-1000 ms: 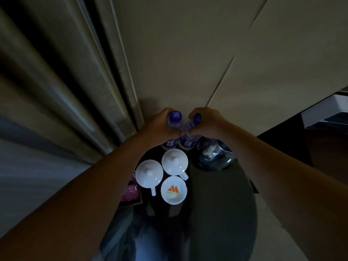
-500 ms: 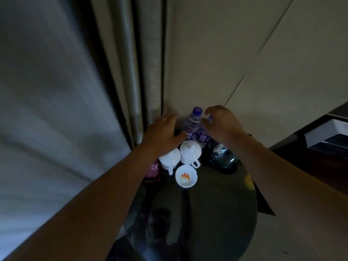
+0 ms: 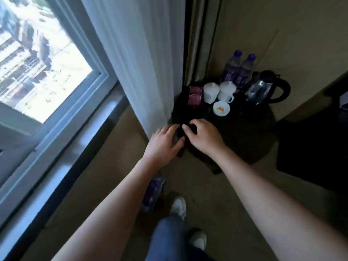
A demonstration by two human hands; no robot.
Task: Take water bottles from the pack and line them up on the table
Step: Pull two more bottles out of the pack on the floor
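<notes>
Two clear water bottles with purple caps and labels stand side by side at the back of the round dark table [image 3: 250,140], against the wall: a left bottle [image 3: 231,67] and a right bottle [image 3: 245,69]. My left hand [image 3: 163,143] and my right hand [image 3: 202,135] hover empty over the table's near left edge, fingers spread, far from the bottles. On the floor beneath my left forearm lies a purple pack of bottles [image 3: 153,191], partly hidden by the arm.
On the table stand two white lidded cups [image 3: 211,92], a white dish with an orange logo [image 3: 221,109], pink sachets [image 3: 195,95] and a black kettle [image 3: 265,87]. A white curtain [image 3: 143,59] hangs at the left beside a window. My shoes [image 3: 178,205] are on the carpet.
Both hands have let go of the two bottles and pulled back toward the table's near edge. The view has drawn back and brightened, now showing the window, floor and pack.
</notes>
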